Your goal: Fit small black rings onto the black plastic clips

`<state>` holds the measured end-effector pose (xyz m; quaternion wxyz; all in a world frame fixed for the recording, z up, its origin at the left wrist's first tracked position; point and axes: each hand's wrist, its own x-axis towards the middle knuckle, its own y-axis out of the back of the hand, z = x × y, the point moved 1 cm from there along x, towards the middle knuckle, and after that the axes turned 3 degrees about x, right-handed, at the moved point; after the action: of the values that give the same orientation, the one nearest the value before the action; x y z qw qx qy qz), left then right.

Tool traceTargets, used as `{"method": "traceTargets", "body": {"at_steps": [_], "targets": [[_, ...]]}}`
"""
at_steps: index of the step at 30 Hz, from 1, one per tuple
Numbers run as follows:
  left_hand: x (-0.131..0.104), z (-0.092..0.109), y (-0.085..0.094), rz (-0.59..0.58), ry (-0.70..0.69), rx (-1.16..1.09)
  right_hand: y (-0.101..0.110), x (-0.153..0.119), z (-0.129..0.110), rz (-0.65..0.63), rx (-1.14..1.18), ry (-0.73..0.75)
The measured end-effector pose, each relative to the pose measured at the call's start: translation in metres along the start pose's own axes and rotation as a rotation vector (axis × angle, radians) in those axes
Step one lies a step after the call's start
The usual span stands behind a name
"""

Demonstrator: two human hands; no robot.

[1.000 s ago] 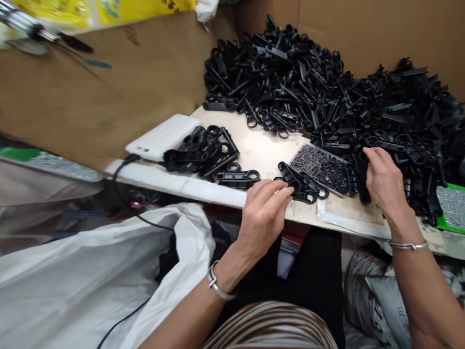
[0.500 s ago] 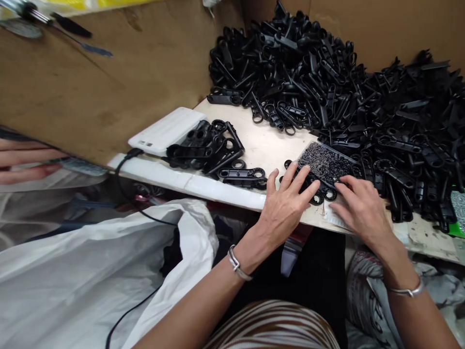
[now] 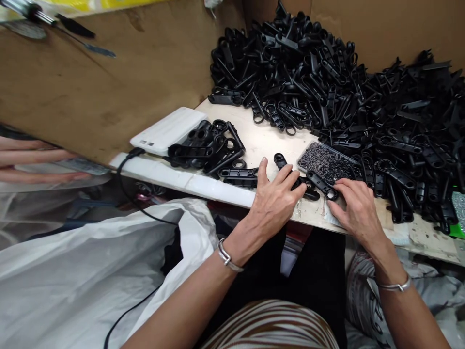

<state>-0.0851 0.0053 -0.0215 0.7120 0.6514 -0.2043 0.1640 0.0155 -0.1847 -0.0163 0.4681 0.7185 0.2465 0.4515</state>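
My left hand [image 3: 276, 196] rests fingers spread over a black plastic part [image 3: 280, 160] near the table's front edge. To its right, my right hand [image 3: 354, 206] has thumb and forefinger at the ringed end of another black part [image 3: 319, 183], gripping it. Behind that part lies a clear tray [image 3: 300, 160] of small dark pieces, which look like screws. A large heap of similar black parts [image 3: 308, 63] fills the back of the table.
A white flat device [image 3: 169, 130] with a black cable [image 3: 121, 179] sits at the left, beside a small pile of black parts [image 3: 199, 145]. Another person's hand [image 3: 36, 160] shows at the far left. A screwdriver [image 3: 43, 17] hangs at upper left.
My left hand has moved left and slightly down, uncovering black parts beside the tray. My right hand has shifted slightly left and closed on the end of one part.
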Motion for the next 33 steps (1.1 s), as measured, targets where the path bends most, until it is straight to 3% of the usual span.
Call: {"method": "traceTargets", "body": {"at_steps": [8, 11, 14, 17, 21, 26, 33], "targets": [[-0.001, -0.001, 0.005, -0.077, 0.116, -0.035, 0.015, -0.007, -0.011, 0.141, 0.16, -0.039], [-0.001, 0.001, 0.01, -0.013, 0.115, -0.086, 0.021, -0.013, -0.014, 0.15, 0.159, -0.042], [0.002, 0.008, 0.015, 0.102, -0.003, -0.174, 0.026, -0.019, -0.017, 0.122, 0.201, -0.029], [0.006, 0.017, 0.018, 0.08, -0.171, -0.335, 0.03, -0.025, -0.019, 0.069, 0.326, -0.073], [0.005, 0.028, 0.014, 0.037, -0.128, -0.457, 0.028, -0.032, -0.018, 0.024, 0.699, -0.33], [-0.002, 0.042, 0.01, 0.14, -0.051, -0.43, 0.016, -0.037, -0.026, 0.066, 1.31, -0.71], [-0.008, 0.054, 0.006, 0.2, -0.027, -0.394, 0.007, -0.03, -0.041, 0.226, 1.584, -0.929]]}}
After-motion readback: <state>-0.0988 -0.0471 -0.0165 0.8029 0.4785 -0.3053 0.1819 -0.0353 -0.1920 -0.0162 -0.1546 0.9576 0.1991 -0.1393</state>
